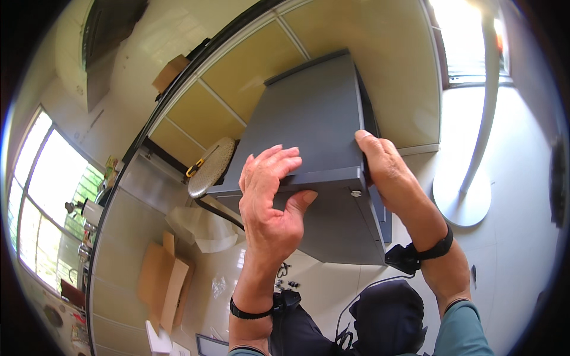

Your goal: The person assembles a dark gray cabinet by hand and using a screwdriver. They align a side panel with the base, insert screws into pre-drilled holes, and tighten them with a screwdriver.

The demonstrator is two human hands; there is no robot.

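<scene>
A dark grey box-shaped cabinet (309, 118) stands tilted in front of me, with a round silver lock or knob (356, 193) near a corner of its near face. My left hand (267, 204) is at its near top edge, fingers loosely bent above the top and thumb apart, over the near face. Whether that hand presses on the panel is hard to see. My right hand (389, 172) grips the cabinet's right edge; the thumb lies on top and the other fingers are hidden behind the side.
Left of the cabinet, a round patterned seat (211, 169) carries a yellow-and-black cutter (199, 165). An opened cardboard box (163, 285) and clear plastic wrap (205, 228) lie on the floor, with small black parts (288, 285) near my legs. A white round-based stand (463, 199) is at right.
</scene>
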